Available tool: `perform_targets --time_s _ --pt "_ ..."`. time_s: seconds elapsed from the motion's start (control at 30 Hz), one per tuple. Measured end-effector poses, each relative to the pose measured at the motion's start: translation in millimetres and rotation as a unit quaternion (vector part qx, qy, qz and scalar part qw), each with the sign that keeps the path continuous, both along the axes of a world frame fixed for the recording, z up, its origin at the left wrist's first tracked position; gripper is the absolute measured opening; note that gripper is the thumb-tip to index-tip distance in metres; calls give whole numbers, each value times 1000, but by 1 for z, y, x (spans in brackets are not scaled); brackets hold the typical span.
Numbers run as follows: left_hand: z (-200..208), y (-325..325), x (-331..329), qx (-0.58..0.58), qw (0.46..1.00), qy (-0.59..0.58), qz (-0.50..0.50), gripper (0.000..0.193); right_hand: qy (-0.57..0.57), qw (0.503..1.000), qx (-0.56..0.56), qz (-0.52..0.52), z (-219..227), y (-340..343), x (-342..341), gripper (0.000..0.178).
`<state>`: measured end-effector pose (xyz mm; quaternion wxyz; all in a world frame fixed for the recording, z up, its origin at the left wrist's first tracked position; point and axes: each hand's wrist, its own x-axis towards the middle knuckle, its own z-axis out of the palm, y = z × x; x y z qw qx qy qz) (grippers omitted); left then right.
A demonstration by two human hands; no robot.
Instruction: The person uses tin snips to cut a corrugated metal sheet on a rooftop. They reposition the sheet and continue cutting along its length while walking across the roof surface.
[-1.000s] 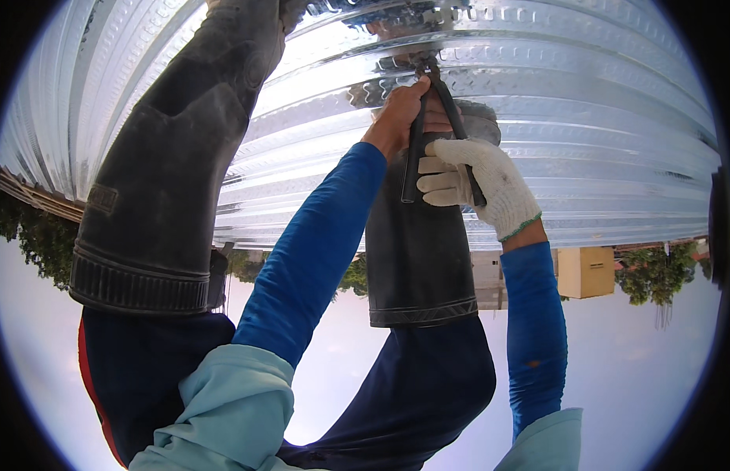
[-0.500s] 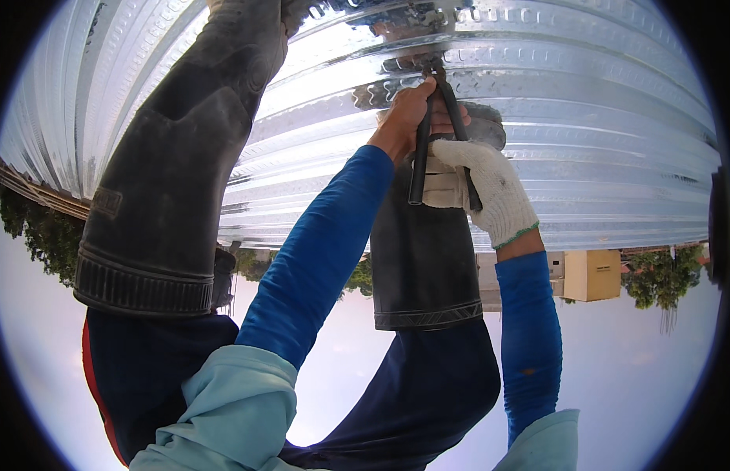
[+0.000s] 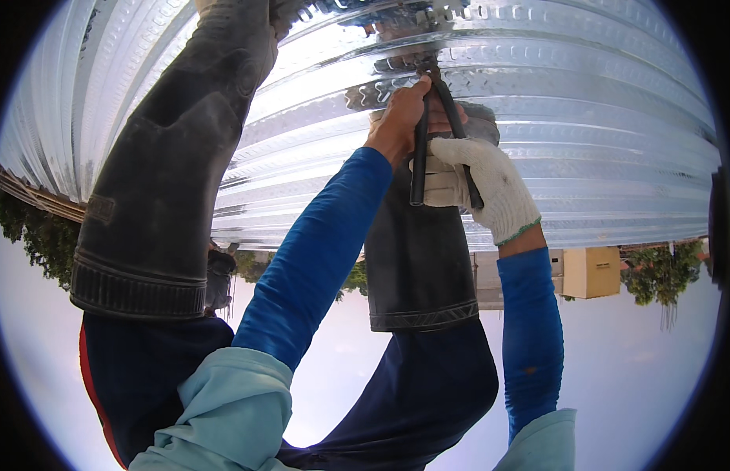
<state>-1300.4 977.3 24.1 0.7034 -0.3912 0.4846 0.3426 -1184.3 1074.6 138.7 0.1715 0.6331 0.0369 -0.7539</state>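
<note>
Both my hands are on a pair of pincers (image 3: pixel 419 161) with long dark handles spread in a narrow V. My bare left hand (image 3: pixel 396 118) closes round the upper handles, its thumb pressed near the pivot. Lower down, my right hand (image 3: pixel 490 177), in a white knitted glove, grips the handles near their ends. The jaws touch or hover close over ribbed metal decking (image 3: pixel 584 118); their dark outline blends with a shadowed patch, so what lies between them is hidden. Behind my hands stands my black rubber boot (image 3: pixel 420 259).
My other tall black boot (image 3: pixel 161 180) is planted on the decking at the left. Raised ribs run across the shiny sheet. Beyond its edge are a yellowish block-shaped structure (image 3: pixel 591 273), trees (image 3: pixel 659 275) and a wooden edge (image 3: pixel 43 196) at far left.
The view has shifted slightly, so legs and boots appear a little further left. Both hands keep their hold on the pincers, whose handles stay about equally spread.
</note>
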Motion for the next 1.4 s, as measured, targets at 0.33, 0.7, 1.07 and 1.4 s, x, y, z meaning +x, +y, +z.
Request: perform_targets --time_s 0.33,0.7,1.07,1.4 --pt "5 3 -4 -18 1000 -8 -3 50 -11 997 -24 -67 4 8 -10 32" --pt "-11 -2 -8 -1 998 -25 -56 50 6 984 -87 -156 -3 -9 -29 38" --pt "-10 -7 -2 -2 999 4 -38 49 -4 971 -122 -204 -1 -17 -27 34" --pt "-12 -10 11 -4 996 -6 89 50 4 979 -147 -140 -7 14 -22 40"
